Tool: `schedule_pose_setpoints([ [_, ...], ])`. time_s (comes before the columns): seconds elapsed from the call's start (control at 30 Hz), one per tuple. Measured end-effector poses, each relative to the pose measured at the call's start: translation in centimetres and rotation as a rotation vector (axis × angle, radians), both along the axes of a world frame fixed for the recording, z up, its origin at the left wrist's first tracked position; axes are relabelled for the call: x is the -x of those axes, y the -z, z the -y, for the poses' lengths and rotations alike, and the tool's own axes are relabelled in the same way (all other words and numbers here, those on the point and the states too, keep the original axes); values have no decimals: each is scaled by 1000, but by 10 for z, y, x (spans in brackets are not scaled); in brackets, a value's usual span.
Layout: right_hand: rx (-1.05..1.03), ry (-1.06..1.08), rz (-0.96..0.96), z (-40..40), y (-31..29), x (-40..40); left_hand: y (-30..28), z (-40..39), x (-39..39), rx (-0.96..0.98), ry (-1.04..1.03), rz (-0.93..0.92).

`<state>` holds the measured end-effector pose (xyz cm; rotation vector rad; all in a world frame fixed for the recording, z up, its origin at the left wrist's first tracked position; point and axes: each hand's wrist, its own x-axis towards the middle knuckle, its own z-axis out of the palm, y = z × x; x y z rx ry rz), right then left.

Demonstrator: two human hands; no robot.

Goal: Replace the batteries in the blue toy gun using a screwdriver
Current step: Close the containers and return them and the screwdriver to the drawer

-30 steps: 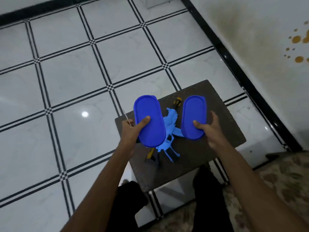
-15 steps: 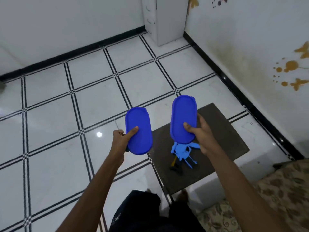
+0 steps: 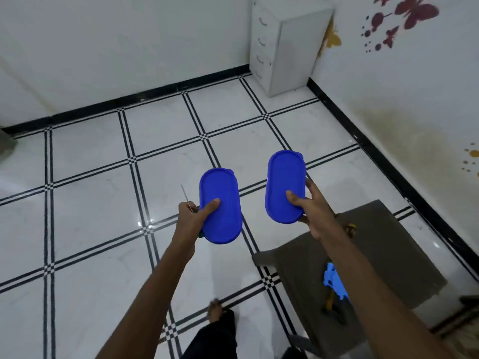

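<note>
Head cam: left hand (image 3: 190, 216) grips a blue oval lid (image 3: 220, 205), thumb on top, w/ a thin metal screwdriver (image 3: 186, 196) shaft poking up out of the same fist. Right hand (image 3: 312, 206) holds a second blue lid (image 3: 285, 186), thumb pressed on its face, fingers behind. Both are up over the tiled floor (image 3: 90, 203). The blue toy gun (image 3: 334, 283) lies on the dark stool (image 3: 388, 255) lower right, partly hidden by the right forearm.

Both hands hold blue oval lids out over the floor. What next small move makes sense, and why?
Probably set both lids down. The left hand grips one lid plus a thin metal tool, the right hand another, while the toy gun lies untouched on the stool.
</note>
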<state>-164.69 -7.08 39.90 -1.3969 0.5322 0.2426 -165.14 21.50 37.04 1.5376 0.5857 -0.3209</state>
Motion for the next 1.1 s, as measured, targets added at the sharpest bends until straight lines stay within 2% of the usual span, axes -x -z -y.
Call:
schedule_pose_setpoints([
  [0.2,23,-50,29,-72,-20,-99,-21,-82,-97,-15,-2,32],
  [0.5,90,-63,65,-110,-12,-292,-33,-129,-296,27,62,53],
  [0.9,99,-6,51,-121,-25,-608,-63,-138,-631,-4,123,73],
  [1.1,118,54,47,-126,2,-775,-43,-137,-821,48,220,121],
])
